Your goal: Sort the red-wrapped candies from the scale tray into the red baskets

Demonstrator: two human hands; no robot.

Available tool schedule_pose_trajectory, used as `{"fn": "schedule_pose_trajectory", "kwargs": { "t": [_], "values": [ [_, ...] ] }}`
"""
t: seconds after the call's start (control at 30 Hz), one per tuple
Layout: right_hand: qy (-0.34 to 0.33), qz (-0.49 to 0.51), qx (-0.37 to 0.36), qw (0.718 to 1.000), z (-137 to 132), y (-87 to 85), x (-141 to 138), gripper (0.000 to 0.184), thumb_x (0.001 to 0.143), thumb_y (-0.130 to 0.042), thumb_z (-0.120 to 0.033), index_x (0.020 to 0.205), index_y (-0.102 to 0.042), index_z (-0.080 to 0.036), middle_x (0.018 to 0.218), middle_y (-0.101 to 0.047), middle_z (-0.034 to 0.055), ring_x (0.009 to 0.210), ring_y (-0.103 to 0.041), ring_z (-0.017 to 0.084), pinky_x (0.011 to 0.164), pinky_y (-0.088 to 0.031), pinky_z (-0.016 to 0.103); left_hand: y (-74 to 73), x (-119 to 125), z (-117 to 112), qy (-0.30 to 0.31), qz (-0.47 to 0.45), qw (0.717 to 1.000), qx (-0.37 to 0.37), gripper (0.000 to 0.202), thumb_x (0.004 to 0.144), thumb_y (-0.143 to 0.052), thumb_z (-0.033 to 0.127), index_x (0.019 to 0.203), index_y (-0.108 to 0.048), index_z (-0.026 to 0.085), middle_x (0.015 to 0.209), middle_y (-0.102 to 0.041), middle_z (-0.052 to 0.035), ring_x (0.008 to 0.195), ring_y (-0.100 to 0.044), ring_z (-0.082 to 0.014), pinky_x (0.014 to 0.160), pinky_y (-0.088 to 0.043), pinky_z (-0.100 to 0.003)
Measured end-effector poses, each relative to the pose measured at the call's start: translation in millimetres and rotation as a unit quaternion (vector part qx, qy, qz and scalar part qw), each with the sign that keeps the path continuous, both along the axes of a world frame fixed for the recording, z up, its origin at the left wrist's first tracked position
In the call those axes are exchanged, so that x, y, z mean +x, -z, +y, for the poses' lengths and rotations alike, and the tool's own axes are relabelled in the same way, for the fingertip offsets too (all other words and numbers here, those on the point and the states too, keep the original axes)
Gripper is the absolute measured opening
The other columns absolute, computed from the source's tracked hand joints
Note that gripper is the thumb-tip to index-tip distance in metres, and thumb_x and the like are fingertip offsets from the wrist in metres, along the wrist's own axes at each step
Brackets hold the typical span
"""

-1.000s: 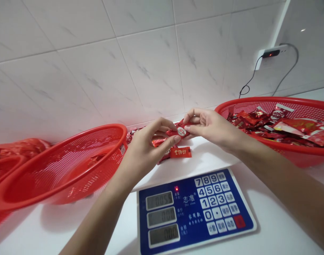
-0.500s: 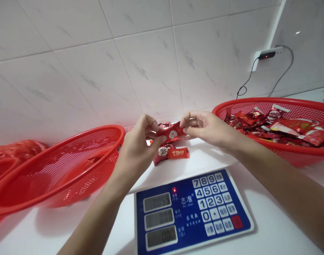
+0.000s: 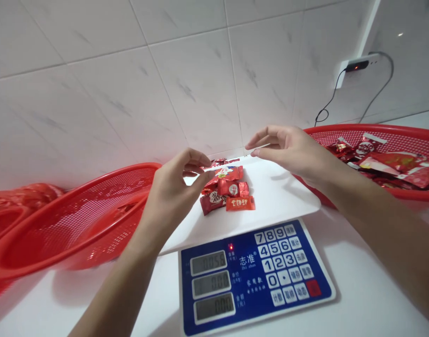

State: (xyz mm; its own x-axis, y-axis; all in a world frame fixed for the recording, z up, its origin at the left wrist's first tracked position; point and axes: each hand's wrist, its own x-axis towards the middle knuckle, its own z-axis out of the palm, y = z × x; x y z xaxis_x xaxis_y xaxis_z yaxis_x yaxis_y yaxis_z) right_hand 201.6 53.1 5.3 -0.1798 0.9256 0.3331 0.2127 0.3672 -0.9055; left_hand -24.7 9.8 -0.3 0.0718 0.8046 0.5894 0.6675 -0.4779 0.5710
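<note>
Several small red snack packets lie grouped on the white pan point(image 3: 277, 196) of a digital scale point(image 3: 253, 281). Among them are a packet with a round white label point(image 3: 233, 189), a flat orange-red packet point(image 3: 240, 203) in front and a dark red packet point(image 3: 213, 202) at the left. My left hand point(image 3: 175, 187) is at the pile's left edge, thumb and fingers apart, holding nothing. Above the pan's right side hovers my right hand point(image 3: 281, 150), also empty with its fingers parted. The scale's top display reads about 0.056, blurred.
At the right stands a red mesh basket point(image 3: 376, 128) full of wrapped packets. Another red basket point(image 3: 81, 187) at the left holds a few red items. Behind it lies a red bag point(image 3: 28, 194). A tiled wall point(image 3: 200, 93) with a plugged-in charger point(image 3: 357, 65) closes off the back.
Both hands have let go of the red packet with the round label, which now lies on the pile. My right hand has moved up and to the right.
</note>
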Motion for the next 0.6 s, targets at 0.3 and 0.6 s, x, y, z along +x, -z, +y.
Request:
{"fn": "schedule_pose_trajectory", "kwargs": {
  "t": [0.3, 0.6],
  "values": [
    [0.006, -0.003, -0.002, 1.0, -3.6, -2.3, 0.2, 0.01, 0.087, -0.069, -0.011, 0.093, -0.07, -0.018, 0.106, -0.074, 0.0082, 0.085, -0.066, 0.019, 0.058, -0.042, 0.027, -5.3, 4.1, -8.7, 0.015, -0.036, 0.999, 0.029, 0.007, 0.087, -0.072, 0.022, 0.084, -0.066, 0.023, 0.085, -0.07, 0.0022, 0.084, -0.066, -0.0149, 0.081, -0.055, -0.03],
    [-0.001, -0.008, -0.002, 1.0, -1.5, -0.2, -0.3, 0.01, 0.087, -0.072, -0.014, 0.095, -0.071, -0.019, 0.108, -0.075, 0.0086, 0.088, -0.066, 0.019, 0.063, -0.046, 0.029, -2.9, 5.7, -6.3, 0.018, -0.026, 0.999, 0.03, 0.006, 0.088, -0.072, 0.021, 0.085, -0.066, 0.022, 0.085, -0.071, 0.0019, 0.082, -0.067, -0.0151, 0.079, -0.055, -0.031]
  ]
}}
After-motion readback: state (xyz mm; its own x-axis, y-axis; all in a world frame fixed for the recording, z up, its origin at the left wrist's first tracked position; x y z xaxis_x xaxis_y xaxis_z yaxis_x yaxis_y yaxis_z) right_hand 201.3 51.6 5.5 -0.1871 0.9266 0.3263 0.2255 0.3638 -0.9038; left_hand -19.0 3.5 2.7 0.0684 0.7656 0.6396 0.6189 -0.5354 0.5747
